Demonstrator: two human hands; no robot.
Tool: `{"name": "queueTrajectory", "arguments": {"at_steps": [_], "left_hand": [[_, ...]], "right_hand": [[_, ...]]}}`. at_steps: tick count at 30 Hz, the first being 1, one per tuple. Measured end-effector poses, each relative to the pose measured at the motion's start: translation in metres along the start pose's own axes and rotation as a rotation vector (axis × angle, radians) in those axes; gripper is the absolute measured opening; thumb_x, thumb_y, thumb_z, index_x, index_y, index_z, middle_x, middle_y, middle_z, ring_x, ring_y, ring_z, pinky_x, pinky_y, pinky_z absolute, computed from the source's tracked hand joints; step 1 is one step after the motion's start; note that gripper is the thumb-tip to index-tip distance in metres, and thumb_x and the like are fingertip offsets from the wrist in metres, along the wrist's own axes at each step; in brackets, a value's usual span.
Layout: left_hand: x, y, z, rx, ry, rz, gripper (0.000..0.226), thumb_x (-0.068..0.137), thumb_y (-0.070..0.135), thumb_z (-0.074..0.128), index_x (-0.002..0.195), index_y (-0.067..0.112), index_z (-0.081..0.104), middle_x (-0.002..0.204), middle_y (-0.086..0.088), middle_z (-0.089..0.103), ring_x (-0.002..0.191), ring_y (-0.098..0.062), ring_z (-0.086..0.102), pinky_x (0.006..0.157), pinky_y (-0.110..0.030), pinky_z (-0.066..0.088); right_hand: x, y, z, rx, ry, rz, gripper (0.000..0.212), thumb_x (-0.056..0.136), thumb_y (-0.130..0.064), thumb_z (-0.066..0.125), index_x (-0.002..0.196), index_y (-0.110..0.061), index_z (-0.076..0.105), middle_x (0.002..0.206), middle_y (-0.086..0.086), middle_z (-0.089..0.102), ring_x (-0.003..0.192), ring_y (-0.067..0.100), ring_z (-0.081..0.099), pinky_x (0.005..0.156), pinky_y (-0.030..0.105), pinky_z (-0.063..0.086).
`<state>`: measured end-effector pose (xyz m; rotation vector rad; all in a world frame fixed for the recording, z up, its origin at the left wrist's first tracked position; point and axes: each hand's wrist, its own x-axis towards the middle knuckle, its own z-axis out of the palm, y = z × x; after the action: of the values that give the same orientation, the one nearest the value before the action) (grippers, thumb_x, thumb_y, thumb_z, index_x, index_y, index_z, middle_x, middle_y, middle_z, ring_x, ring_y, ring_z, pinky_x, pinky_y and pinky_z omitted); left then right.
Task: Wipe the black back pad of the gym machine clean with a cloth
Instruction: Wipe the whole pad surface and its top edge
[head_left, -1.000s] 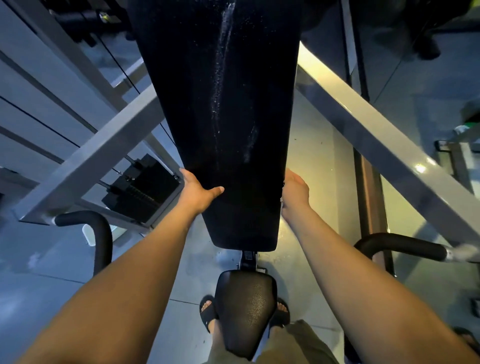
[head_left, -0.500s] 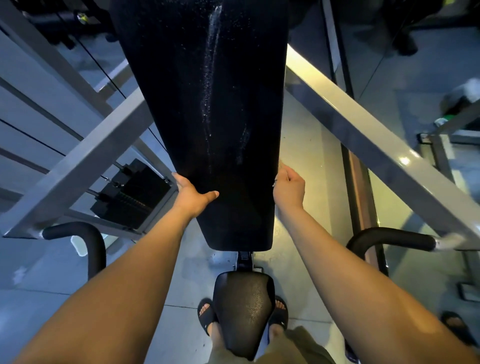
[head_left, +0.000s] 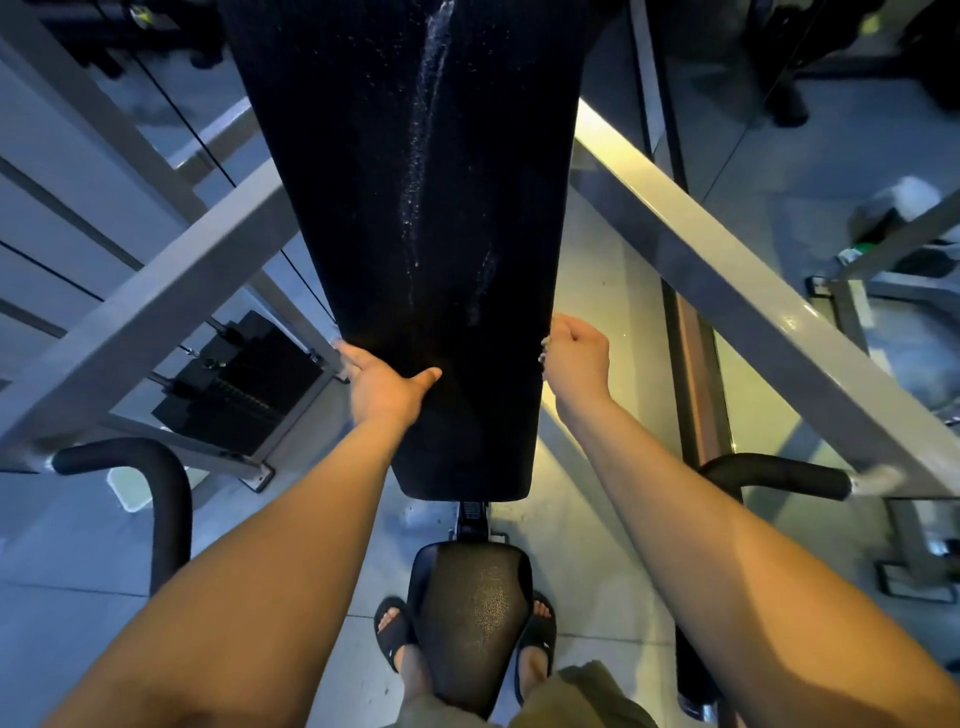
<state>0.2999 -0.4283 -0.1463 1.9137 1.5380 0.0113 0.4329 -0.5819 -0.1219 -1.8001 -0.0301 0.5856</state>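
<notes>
The long black back pad (head_left: 415, 182) fills the middle of the view, with white streaks and specks running down its centre. My left hand (head_left: 382, 387) grips the pad's left edge low down, thumb across the front and fingers behind. My right hand (head_left: 579, 356) is curled against the pad's right edge at about the same height, its fingertips at the rim. No cloth shows in either hand. The small black seat pad (head_left: 470, 618) sits below, between my sandalled feet.
Grey frame bars (head_left: 727, 291) slope past both sides of the pad. A black weight stack (head_left: 239, 389) stands at the left. Black curved handles (head_left: 774, 475) stick out low on each side. A pale bottle-like item (head_left: 906, 202) sits at the far right.
The view has shifted slightly. My right hand has slid a little up the pad's right edge and curled tighter. My left hand keeps its grip on the left edge.
</notes>
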Motion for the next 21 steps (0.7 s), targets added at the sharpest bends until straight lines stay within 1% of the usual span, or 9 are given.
{"name": "queueTrajectory", "arguments": {"at_steps": [3, 6, 8, 11, 12, 14, 16, 18, 21], "left_hand": [[0.0, 0.0, 0.0, -0.006, -0.004, -0.008, 0.135, 0.082, 0.05, 0.079, 0.154, 0.01, -0.027, 0.169, -0.006, -0.007, 0.141, -0.037, 0.041, 0.098, -0.045, 0.049], [-0.001, 0.002, -0.002, -0.006, -0.008, -0.014, 0.134, 0.082, 0.049, 0.079, 0.154, 0.01, -0.027, 0.17, -0.007, -0.005, 0.142, -0.037, 0.04, 0.099, -0.045, 0.048], [-0.001, 0.003, -0.004, -0.004, -0.02, -0.019, 0.135, 0.081, 0.049, 0.08, 0.155, 0.01, -0.026, 0.169, -0.01, 0.0, 0.14, -0.038, 0.043, 0.099, -0.045, 0.048], [0.001, 0.003, -0.007, 0.013, -0.032, -0.023, 0.136, 0.08, 0.05, 0.08, 0.154, 0.009, -0.026, 0.169, -0.013, 0.005, 0.137, -0.038, 0.046, 0.096, -0.044, 0.049], [0.002, 0.004, -0.007, 0.017, -0.035, -0.029, 0.137, 0.08, 0.051, 0.08, 0.154, 0.009, -0.026, 0.169, -0.013, 0.004, 0.138, -0.039, 0.045, 0.097, -0.045, 0.049], [0.002, 0.004, -0.008, 0.019, -0.04, -0.038, 0.137, 0.08, 0.051, 0.081, 0.154, 0.009, -0.027, 0.169, -0.014, 0.004, 0.14, -0.039, 0.043, 0.101, -0.046, 0.047], [0.002, 0.005, -0.008, 0.003, -0.047, -0.036, 0.137, 0.08, 0.05, 0.081, 0.154, 0.009, -0.027, 0.168, -0.015, 0.005, 0.141, -0.04, 0.041, 0.104, -0.047, 0.047], [0.002, 0.005, -0.008, -0.01, -0.043, -0.044, 0.137, 0.079, 0.048, 0.082, 0.154, 0.01, -0.026, 0.168, -0.014, 0.005, 0.141, -0.04, 0.04, 0.106, -0.048, 0.047], [0.0, 0.007, -0.008, -0.01, -0.038, -0.054, 0.136, 0.079, 0.047, 0.082, 0.155, 0.009, -0.025, 0.169, -0.015, 0.004, 0.143, -0.041, 0.037, 0.108, -0.048, 0.044]], "right_hand": [[0.006, -0.066, -0.002, 0.099, 0.056, -0.202, 0.045, 0.106, -0.023, 0.046, 0.061, -0.022, 0.049, 0.059, -0.011, 0.043, 0.057, 0.002, 0.043, 0.059, 0.021, 0.039], [0.005, -0.09, -0.003, 0.084, 0.081, -0.408, 0.035, 0.11, -0.029, 0.043, 0.08, -0.029, 0.061, 0.068, -0.001, 0.049, 0.066, 0.006, 0.05, 0.068, 0.021, 0.045], [0.002, -0.066, -0.003, 0.013, 0.08, -0.412, 0.029, 0.111, -0.033, 0.039, 0.103, -0.042, 0.065, 0.079, 0.003, 0.059, 0.076, 0.011, 0.057, 0.073, 0.025, 0.049], [-0.006, -0.024, -0.001, -0.024, 0.03, -0.264, 0.03, 0.112, -0.033, 0.039, 0.111, -0.034, 0.07, 0.098, -0.011, 0.069, 0.091, 0.002, 0.062, 0.081, 0.02, 0.053], [-0.006, -0.024, 0.0, -0.01, 0.019, -0.229, 0.031, 0.111, -0.03, 0.041, 0.103, -0.03, 0.071, 0.093, -0.013, 0.068, 0.086, 0.001, 0.061, 0.077, 0.019, 0.052], [0.002, -0.046, -0.001, 0.056, 0.046, -0.252, 0.041, 0.11, -0.029, 0.044, 0.075, -0.013, 0.059, 0.069, -0.008, 0.051, 0.065, 0.002, 0.049, 0.063, 0.023, 0.044], [0.013, -0.085, -0.004, 0.112, 0.079, -0.361, 0.039, 0.108, -0.028, 0.044, 0.085, -0.003, 0.062, 0.074, -0.005, 0.048, 0.071, 0.008, 0.05, 0.066, 0.026, 0.042], [0.021, -0.111, -0.006, 0.104, 0.058, -0.463, 0.033, 0.107, -0.027, 0.041, 0.114, -0.011, 0.069, 0.093, -0.009, 0.056, 0.09, 0.012, 0.059, 0.079, 0.024, 0.047], [0.005, -0.092, -0.007, 0.045, 0.065, -0.494, 0.025, 0.107, -0.027, 0.038, 0.118, -0.028, 0.06, 0.093, -0.012, 0.06, 0.089, 0.001, 0.058, 0.08, 0.022, 0.049]]}}
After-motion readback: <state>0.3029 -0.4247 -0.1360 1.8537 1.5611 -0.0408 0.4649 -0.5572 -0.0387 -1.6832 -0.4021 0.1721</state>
